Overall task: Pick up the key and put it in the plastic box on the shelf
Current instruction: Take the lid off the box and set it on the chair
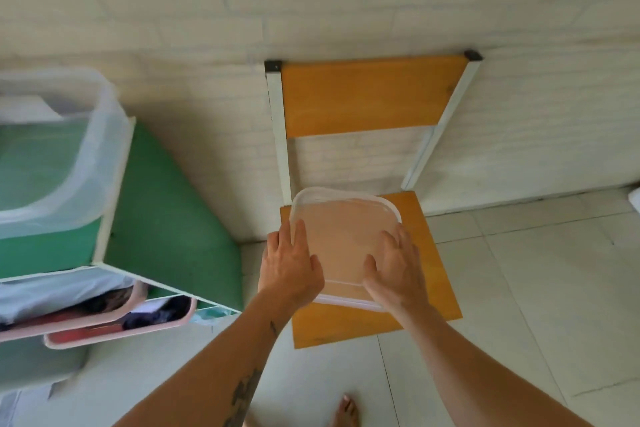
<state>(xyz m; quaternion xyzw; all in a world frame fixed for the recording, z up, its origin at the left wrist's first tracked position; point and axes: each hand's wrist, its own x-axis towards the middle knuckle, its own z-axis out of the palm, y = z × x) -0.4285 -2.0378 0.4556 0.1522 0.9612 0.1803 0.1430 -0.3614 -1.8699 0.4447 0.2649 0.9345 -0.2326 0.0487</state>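
Note:
A clear plastic box [343, 239] with its lid on sits over the orange seat of a chair [429, 253]. My left hand [291, 267] grips its left edge, fingers spread along the side. My right hand [394, 267] presses on the lid at its right near corner. I see no key anywhere. The green shelf unit [166, 218] stands to the left of the chair.
The shelf holds a large translucent bin [86, 149] on top and pink bins [114, 319] with clothes lower down. The chair's backrest [363, 94] leans against a white brick wall. The floor is pale tile, and a bare foot [346, 411] shows at the bottom.

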